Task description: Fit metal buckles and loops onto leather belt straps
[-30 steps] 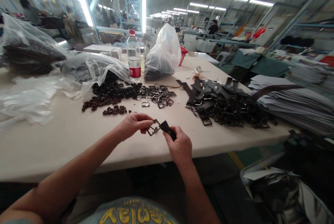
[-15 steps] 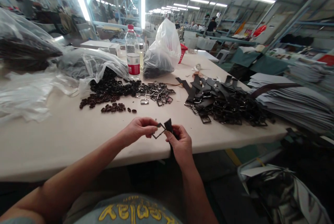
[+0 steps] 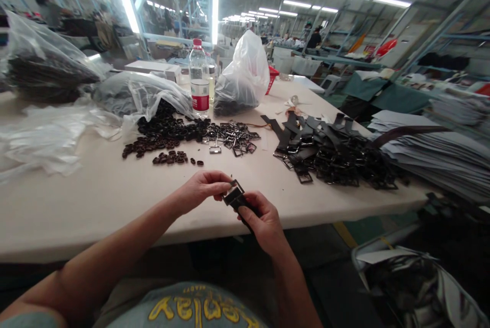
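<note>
Near the table's front edge, my left hand (image 3: 209, 185) pinches a dark metal buckle (image 3: 238, 183) by its left side. My right hand (image 3: 264, 218) is closed around a black strap (image 3: 238, 198), whose end lies across the buckle frame. Whether the strap passes fully through the frame is hard to make out. Beyond my hands lie a heap of loose buckles (image 3: 233, 136) and a heap of small dark loops (image 3: 170, 136). To the right is a pile of black straps with buckles (image 3: 325, 149).
A water bottle (image 3: 199, 80) stands behind the loops, beside a white plastic bag (image 3: 245, 75). Clear plastic bags (image 3: 49, 68) cover the left side of the table (image 3: 115, 205). A stack of grey sheets (image 3: 436, 149) sits at right; below it is an open sack (image 3: 413, 277).
The strap's end has moved left from beside the buckle and now lies over its frame. My right hand has turned with it. The view has shifted slightly.
</note>
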`<state>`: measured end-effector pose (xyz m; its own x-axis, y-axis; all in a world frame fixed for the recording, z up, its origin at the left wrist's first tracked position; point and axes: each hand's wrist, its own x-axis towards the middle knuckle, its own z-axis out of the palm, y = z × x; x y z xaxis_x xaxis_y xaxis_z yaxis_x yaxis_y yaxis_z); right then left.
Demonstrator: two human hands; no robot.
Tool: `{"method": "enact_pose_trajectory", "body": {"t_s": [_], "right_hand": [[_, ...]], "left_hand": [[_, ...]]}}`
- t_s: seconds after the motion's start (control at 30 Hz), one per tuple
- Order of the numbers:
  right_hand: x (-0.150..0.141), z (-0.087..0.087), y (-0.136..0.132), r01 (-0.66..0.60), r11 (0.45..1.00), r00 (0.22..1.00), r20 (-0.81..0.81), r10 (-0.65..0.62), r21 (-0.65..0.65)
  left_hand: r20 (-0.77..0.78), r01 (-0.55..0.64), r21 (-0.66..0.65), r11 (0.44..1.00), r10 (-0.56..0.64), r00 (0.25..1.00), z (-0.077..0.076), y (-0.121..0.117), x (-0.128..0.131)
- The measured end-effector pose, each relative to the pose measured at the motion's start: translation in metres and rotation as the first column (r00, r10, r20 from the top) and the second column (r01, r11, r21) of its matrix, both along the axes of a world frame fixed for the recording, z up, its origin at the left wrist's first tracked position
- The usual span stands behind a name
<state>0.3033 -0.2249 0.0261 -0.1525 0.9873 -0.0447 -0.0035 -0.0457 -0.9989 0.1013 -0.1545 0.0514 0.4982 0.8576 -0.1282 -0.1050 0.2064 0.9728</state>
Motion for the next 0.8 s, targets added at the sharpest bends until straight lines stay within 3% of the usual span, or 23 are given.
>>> {"method": "enact_pose_trajectory", "body": {"t_s": [0.27,0.47,0.6,0.7,0.8], "right_hand": [[-0.005,0.016,-0.008,-0.032,0.999,0.999,-0.014,0.033,0.036],[-0.009,0.021,-0.009,-0.033,0.999,0.997,-0.077,0.033,-0.002],[-0.015,0.018,-0.007,0.091,0.994,0.990,-0.106,-0.097,-0.057],[-0.021,0.016,-0.004,0.174,0.983,0.977,-0.111,-0.181,-0.065],[-0.028,0.016,-0.002,0.195,0.981,0.980,-0.029,-0.196,-0.020]], "left_hand": [[0.083,0.110,-0.055,0.992,-0.105,0.991,-0.011,-0.007,0.004],[0.113,-0.051,-0.124,0.991,0.065,0.991,-0.008,-0.012,0.015],[0.213,-0.184,-0.192,0.964,0.224,0.951,-0.014,-0.017,0.022],[0.334,-0.166,-0.281,0.945,0.259,0.906,-0.021,-0.024,0.025],[0.343,-0.160,-0.253,0.954,0.243,0.907,-0.023,-0.029,0.026]]}}
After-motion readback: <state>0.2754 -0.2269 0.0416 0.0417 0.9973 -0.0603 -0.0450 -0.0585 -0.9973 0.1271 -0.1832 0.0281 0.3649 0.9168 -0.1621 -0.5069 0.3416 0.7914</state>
